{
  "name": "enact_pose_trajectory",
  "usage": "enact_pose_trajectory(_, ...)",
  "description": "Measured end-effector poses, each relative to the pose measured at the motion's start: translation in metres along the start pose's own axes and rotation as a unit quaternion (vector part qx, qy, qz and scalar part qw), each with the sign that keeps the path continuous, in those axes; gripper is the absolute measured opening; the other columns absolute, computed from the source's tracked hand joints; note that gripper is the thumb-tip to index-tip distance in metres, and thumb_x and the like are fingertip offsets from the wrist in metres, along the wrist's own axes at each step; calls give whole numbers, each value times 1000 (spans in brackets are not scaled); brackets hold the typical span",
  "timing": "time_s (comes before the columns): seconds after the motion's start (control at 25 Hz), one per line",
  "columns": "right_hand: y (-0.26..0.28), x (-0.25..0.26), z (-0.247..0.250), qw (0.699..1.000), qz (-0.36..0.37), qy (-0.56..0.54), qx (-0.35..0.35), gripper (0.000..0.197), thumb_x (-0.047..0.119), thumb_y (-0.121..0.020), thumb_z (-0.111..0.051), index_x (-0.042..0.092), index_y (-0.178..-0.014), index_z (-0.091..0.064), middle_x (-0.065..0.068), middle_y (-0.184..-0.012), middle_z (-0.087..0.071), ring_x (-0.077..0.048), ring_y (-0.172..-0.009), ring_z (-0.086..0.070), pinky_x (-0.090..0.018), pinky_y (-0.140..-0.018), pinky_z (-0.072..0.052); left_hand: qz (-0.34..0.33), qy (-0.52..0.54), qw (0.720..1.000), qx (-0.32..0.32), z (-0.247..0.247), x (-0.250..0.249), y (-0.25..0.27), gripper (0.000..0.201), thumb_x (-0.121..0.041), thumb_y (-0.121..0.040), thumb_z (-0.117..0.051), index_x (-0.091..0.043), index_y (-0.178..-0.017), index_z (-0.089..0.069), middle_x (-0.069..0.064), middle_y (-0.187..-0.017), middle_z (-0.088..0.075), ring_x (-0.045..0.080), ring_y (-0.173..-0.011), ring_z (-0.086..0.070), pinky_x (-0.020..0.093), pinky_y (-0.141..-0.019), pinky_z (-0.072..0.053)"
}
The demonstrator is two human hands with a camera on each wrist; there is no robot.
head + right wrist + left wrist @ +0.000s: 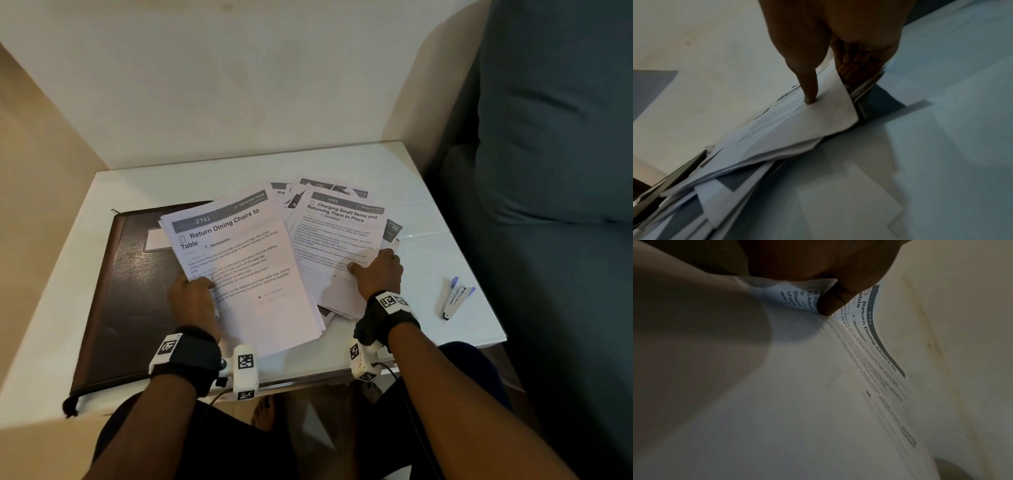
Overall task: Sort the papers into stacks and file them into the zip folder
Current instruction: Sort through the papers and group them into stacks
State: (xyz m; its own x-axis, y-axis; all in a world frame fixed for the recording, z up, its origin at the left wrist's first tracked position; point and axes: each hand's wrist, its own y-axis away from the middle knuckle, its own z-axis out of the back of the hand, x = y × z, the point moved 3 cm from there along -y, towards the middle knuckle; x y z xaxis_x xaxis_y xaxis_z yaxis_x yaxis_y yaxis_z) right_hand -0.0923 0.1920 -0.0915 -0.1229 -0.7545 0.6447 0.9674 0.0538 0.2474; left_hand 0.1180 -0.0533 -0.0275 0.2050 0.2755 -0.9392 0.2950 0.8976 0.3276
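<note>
On the white table the papers lie in two lots. The squared stack headed "Return Dining Chairs to Table" sits toward nine o'clock, partly over the dark zip folder, which lies flat and closed at the table's nine o'clock side. The loose pile, fanned and crooked, spreads toward one o'clock. The left hand pinches the stack's near left edge, thumb on top and the other fingers out of sight beneath; the left wrist view shows the thumb pressing the sheets so they bow up around it. The right hand takes the top sheet of the loose pile, thumb pressed on its face and the other fingers curled under its right edge, as the right wrist view makes plain. A stapler lies apart at three o'clock. These sheets look thin, light and floppy, and I'd guess they slide easily over one another and over the smooth table, so a single page will sag unless held near a corner or along a long edge. A stack is firmer; it is best gripped at the middle of one side with both faces squeezed, lest the lower pages slip out. The folder looks stiff enough to lift by its spine.
</note>
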Motion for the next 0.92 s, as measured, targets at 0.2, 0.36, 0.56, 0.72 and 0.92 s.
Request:
enact_pose_trajectory(0.2, -4, -10, 18, 989, -27, -141, -31, 35, 20, -90, -72, 8, -120, -58, -14, -120, -67, -34, -110, -63, -39, -89, -52, 1, -7, 1000, -12, 0, -9, 11, 22, 10, -93, -50, -5, -105, -61, -2, -88, -64, 7, -72, -58, 9, -44, -44)
enact_pose_trajectory(0.36, -1, -8, 34, 989, 19, -131, -63, 15, 19, -96, -56, 11, -102, -67, -9, -101, -68, -30, -97, -57, -33, -78, -41, 5, -8, 1000, -6, -2, -14, 13, 19, 10, -94, -50, -3, -104, -60, 2, -95, -66, 8, -74, -59, 12, -47, -46)
enact_pose_trajectory(0.56, -5, -10, 42, 984, -10, -167, -56, 24, 14, -97, -46, 9, -112, -64, -7, -107, -64, -29, -96, -58, -39, -83, -51, -12, -13, 1000, 13, -7, -19, 21, 18, 13, -95, -48, 1, -102, -58, 1, -84, -61, 9, -70, -57, 8, -43, -44)
enact_pose_trajectory(0.72, -9, -16, 32, 967, -51, -250, 17, 27, 13, -83, -57, 16, -105, -72, -8, -106, -73, -33, -96, -67, -51, -90, -58, 5, 7, 1000, 11, -7, -19, 19, 19, 13, -93, -48, 1, -103, -59, 3, -87, -66, 12, -72, -62, 12, -44, -48)
enact_pose_trajectory(0.92, -5, -8, 22, 961, -32, -266, 68, 19, 9, -82, -64, 17, -95, -73, -1, -102, -75, -28, -96, -69, -49, -93, -57, 17, 10, 1000, 3, -6, -21, 15, 20, 11, -95, -49, -1, -106, -60, 2, -87, -64, 9, -71, -60, 11, -42, -47)
